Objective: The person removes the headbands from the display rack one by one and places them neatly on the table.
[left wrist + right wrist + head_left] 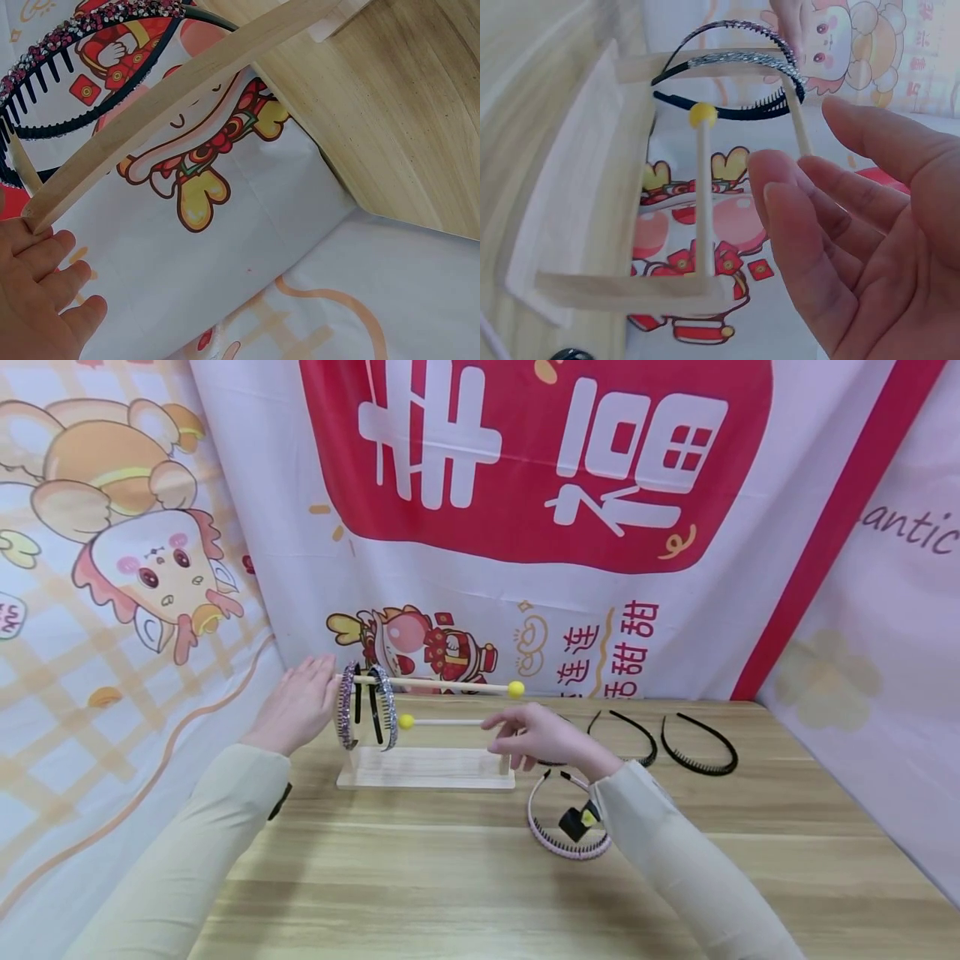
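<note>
A wooden stand [427,768] with two rods tipped by yellow balls stands near the back of the table. On its upper rod [450,685] hang two toothed headbands: a pink-purple glittery headband [346,706] and a silver glittery headband [387,706]. My left hand [300,702] touches the top of the stand's left upright [150,124] with extended fingers. My right hand [540,735] hovers by the stand's right end, fingers loosely bent and nothing between them. In the right wrist view the lower rod [705,195] lies beside that hand, apart from its fingertips.
On the table [420,877], a pink headband [551,845] lies in front of my right forearm. Black headbands [701,768] lie farther right, one partly hidden behind my right hand. A small black object [574,823] shows by the right cuff. Printed cloth [637,635] hangs behind.
</note>
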{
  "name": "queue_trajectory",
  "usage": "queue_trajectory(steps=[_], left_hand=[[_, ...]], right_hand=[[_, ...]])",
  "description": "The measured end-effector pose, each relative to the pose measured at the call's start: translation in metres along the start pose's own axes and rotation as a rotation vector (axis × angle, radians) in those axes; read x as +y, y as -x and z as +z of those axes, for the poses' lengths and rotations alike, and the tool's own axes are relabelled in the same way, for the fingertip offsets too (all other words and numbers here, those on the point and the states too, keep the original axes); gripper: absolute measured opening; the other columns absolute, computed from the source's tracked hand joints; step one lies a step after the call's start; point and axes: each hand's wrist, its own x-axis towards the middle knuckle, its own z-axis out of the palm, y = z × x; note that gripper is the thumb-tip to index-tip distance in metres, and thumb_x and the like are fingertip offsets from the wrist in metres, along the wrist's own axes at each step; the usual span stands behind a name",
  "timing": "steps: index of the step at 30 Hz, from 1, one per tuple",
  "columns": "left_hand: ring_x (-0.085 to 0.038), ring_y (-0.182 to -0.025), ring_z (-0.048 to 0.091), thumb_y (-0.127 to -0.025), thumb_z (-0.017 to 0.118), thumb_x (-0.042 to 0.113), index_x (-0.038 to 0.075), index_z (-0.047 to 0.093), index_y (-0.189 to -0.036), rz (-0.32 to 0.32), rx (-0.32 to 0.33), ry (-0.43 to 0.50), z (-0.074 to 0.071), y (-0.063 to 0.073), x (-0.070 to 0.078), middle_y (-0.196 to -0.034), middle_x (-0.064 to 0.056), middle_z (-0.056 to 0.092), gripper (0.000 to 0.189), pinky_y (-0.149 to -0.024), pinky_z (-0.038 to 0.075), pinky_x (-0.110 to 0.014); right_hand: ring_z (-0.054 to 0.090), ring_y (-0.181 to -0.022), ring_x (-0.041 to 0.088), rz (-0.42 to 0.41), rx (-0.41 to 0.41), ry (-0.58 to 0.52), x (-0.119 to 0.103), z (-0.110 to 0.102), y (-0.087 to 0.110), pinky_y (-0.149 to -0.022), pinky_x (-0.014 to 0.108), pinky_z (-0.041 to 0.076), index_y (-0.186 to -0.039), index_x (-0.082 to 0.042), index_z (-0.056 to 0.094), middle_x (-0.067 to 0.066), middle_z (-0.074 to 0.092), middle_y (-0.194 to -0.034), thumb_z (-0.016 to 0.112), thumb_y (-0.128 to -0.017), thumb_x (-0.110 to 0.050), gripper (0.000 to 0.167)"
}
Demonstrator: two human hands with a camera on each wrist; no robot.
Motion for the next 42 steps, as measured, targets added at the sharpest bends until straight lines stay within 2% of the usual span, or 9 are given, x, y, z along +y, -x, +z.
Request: queue_trajectory(steps=[4,9,16,24,29,37,42], left_hand=[[-0.045,-0.132,0.014,-0.102,0.018,0.029,-0.010,0.019,-0.141,-0.002,-0.003,-0.005,0.000,0.000,0.000,-0.144,-0.030,0.021,0.055,-0.108,0.005,-0.054],[-0.045,-0.132,0.014,-0.102,0.018,0.029,-0.010,0.020,-0.141,-0.007,-0.002,-0.010,0.000,0.000,0.000,-0.144,-0.029,0.022,0.055,-0.108,0.006,-0.054],[-0.046,-0.132,0.015,-0.102,0.018,0.029,-0.010,0.020,-0.141,-0.005,-0.002,-0.013,-0.001,0.001,0.002,-0.143,-0.030,0.022,0.055,-0.108,0.007,-0.055],[-0.046,-0.131,0.016,-0.102,0.020,0.027,-0.011,0.021,-0.140,0.000,0.006,-0.020,-0.002,0.003,0.003,-0.142,-0.031,0.023,0.054,-0.108,0.008,-0.055],[-0.046,-0.131,0.016,-0.102,0.020,0.027,-0.011,0.021,-0.140,0.000,0.003,-0.021,-0.003,0.003,0.003,-0.142,-0.031,0.023,0.054,-0.108,0.008,-0.055],[-0.046,-0.131,0.016,-0.102,0.019,0.028,-0.011,0.020,-0.140,0.000,-0.006,-0.025,-0.002,0.003,0.003,-0.143,-0.030,0.022,0.055,-0.108,0.008,-0.055],[-0.047,-0.131,0.016,-0.102,0.020,0.027,-0.011,0.021,-0.140,0.004,0.005,-0.019,-0.003,0.003,0.004,-0.142,-0.031,0.024,0.054,-0.107,0.009,-0.056]], right_hand=[[0.063,-0.066,0.031,-0.013,0.026,-0.025,-0.010,-0.001,-0.010,-0.057,0.039,0.056,-0.126,-0.008,0.053,0.010,0.063,-0.093,0.065,-0.087,-0.015,0.041],[0.063,-0.067,0.029,-0.029,0.062,-0.049,-0.023,-0.001,-0.022,-0.060,0.045,0.056,-0.130,-0.007,0.049,0.010,0.062,-0.094,0.066,-0.085,-0.013,0.049],[0.063,-0.068,0.025,-0.035,0.103,-0.053,-0.035,0.001,-0.034,-0.055,0.035,0.056,-0.132,-0.011,0.046,0.009,0.062,-0.095,0.066,-0.086,-0.013,0.051],[0.064,-0.075,0.030,-0.046,0.133,-0.060,-0.045,0.008,-0.048,-0.058,0.038,0.056,-0.132,-0.012,0.046,0.009,0.062,-0.095,0.067,-0.086,-0.013,0.051],[0.065,-0.076,0.029,-0.035,0.145,-0.049,-0.051,0.015,-0.058,-0.055,0.035,0.056,-0.135,-0.013,0.044,0.008,0.061,-0.096,0.067,-0.086,-0.015,0.054],[0.064,-0.080,0.029,-0.057,0.177,-0.045,-0.058,0.025,-0.070,-0.057,0.038,0.057,-0.134,-0.014,0.045,0.006,0.059,-0.097,0.067,-0.086,-0.013,0.053],[0.064,-0.078,0.024,-0.058,0.204,-0.085,-0.061,0.031,-0.077,-0.058,0.034,0.057,-0.134,-0.017,0.046,0.007,0.055,-0.113,0.067,-0.086,-0.015,0.052]])
